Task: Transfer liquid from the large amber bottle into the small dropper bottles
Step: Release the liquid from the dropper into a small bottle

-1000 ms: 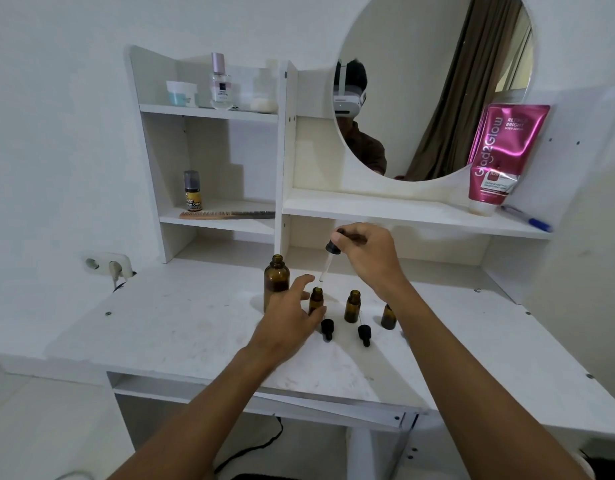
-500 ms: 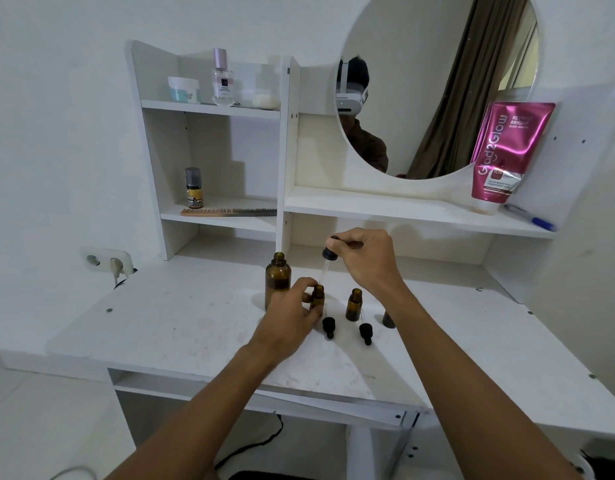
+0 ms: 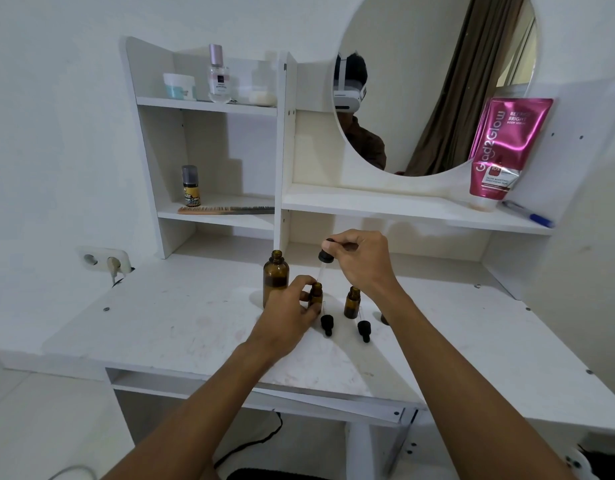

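The large amber bottle (image 3: 275,277) stands uncapped on the white desk (image 3: 181,327). Just right of it, my left hand (image 3: 288,315) grips a small amber dropper bottle (image 3: 316,296). My right hand (image 3: 359,261) pinches the black bulb of a dropper (image 3: 324,261), whose glass tube points down into that small bottle's mouth. A second small bottle (image 3: 352,302) stands open further right. A third small bottle (image 3: 384,319) is mostly hidden behind my right wrist. Two black dropper caps (image 3: 327,324) (image 3: 364,330) lie in front of the bottles.
A shelf unit with a round mirror (image 3: 437,81) rises behind the desk. It holds a comb (image 3: 226,210), a small dark vial (image 3: 191,186), jars, a perfume bottle (image 3: 218,76), a pink tube (image 3: 503,147) and a pen (image 3: 527,214). A wall socket (image 3: 105,260) sits at left.
My left hand closed around the small bottle. My right hand lowered the dropper until its tip reached the bottle's mouth.
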